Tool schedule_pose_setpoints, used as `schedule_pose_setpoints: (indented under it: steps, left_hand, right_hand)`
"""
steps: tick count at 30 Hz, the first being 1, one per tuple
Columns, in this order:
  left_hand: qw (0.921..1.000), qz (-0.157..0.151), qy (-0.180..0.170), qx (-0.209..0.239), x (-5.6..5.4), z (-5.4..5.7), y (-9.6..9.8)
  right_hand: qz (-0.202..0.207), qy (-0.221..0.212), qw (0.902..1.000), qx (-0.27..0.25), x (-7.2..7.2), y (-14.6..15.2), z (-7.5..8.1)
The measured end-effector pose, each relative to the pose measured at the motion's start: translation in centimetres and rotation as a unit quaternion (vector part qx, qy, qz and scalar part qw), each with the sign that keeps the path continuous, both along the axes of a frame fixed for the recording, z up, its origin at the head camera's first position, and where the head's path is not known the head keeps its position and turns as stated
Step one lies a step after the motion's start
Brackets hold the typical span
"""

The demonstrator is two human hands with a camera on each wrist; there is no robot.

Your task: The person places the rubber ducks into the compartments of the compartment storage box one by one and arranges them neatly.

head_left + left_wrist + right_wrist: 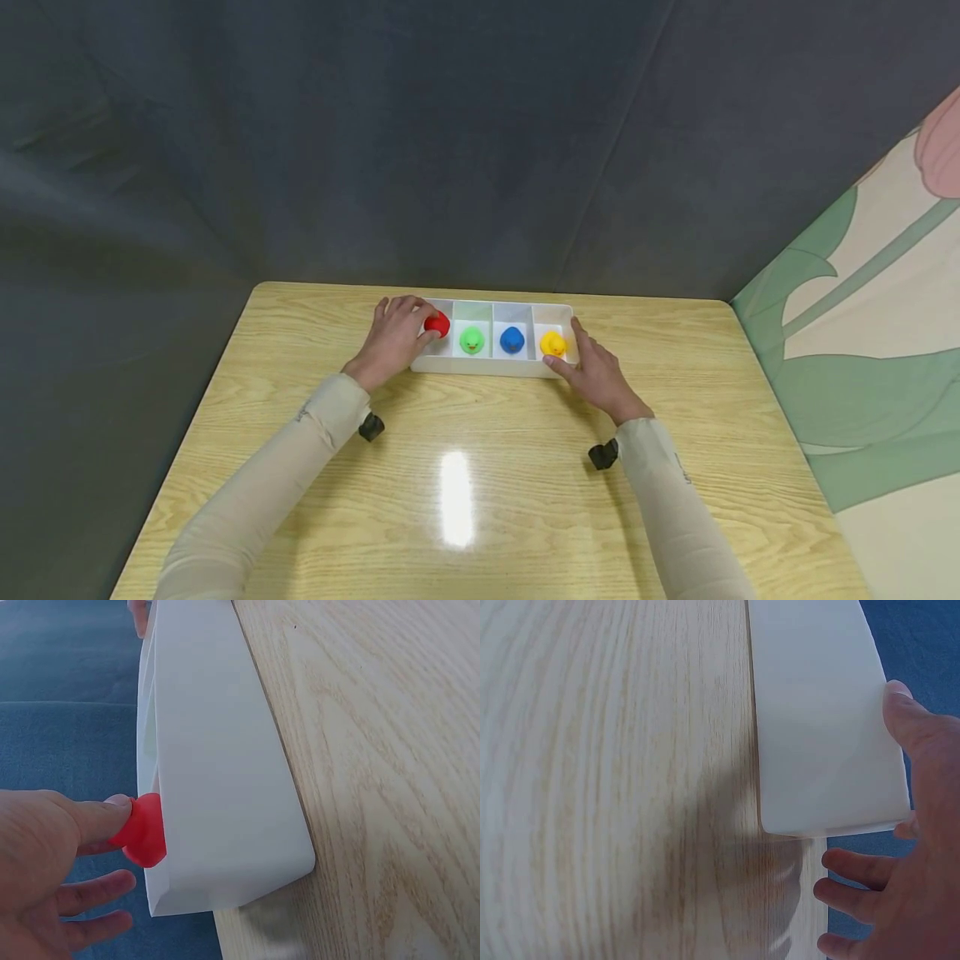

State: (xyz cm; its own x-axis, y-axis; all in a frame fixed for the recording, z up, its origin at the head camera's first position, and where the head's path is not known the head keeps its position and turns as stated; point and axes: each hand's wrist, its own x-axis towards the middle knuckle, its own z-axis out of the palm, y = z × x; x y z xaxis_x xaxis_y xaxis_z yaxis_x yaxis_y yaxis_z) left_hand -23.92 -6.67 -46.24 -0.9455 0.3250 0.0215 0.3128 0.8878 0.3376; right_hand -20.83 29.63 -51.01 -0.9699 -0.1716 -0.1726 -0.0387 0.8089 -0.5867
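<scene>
A white divided box (480,367) stands near the table's far edge, with its compartments side by side. At its left end my left hand (393,337) pinches a red toy duck (146,831) between thumb and fingers, at the rim of the leftmost compartment. To the right, one per compartment, sit a green toy duck (472,340), a blue toy duck (512,340) and a yellow toy duck (553,343). My right hand (596,371) holds the box's right end, thumb at the front rim and a finger along the end wall. Its other fingers hang loose in the right wrist view.
The wooden table (517,475) extends toward me in front of the box. Right behind its far edge hangs a dark curtain (450,150). A patterned cloth (877,367) borders the right side.
</scene>
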Motion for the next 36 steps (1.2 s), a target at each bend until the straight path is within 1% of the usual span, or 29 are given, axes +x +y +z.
schedule_pose_setpoints:
  steps: [7, 13, 18, 28, 32, 36]
  left_hand:
    - [1.0, -0.005, -0.004, -0.008, 0.1, -0.2, 0.2]
    - [1.0, -0.006, 0.0, -0.001, 0.2, -0.2, 0.3]
    - [1.0, -0.006, -0.004, 0.002, 0.1, -0.3, 0.3]
    - [0.9997, 0.009, -0.021, 0.012, -0.2, -1.0, 0.1]
    - [0.9996, 0.016, -0.02, 0.008, -0.4, -1.3, -0.2]
    - [0.9997, 0.02, -0.015, -0.003, -0.5, -1.3, -0.4]
  right_hand:
    - [0.004, 0.004, 1.0, 0.004, 0.0, 0.1, -0.1]
    - [0.005, 0.007, 0.9999, 0.009, -0.1, 0.2, -0.1]
    - [0.004, 0.005, 1.0, 0.006, -0.1, 0.1, -0.1]
    - [0.002, 0.0, 1.0, 0.001, -0.2, 0.1, -0.4]
    - [0.002, 0.003, 1.0, 0.0, -0.1, 0.2, -0.4]
    - [0.003, 0.002, 1.0, 0.004, -0.1, 0.2, -0.2]
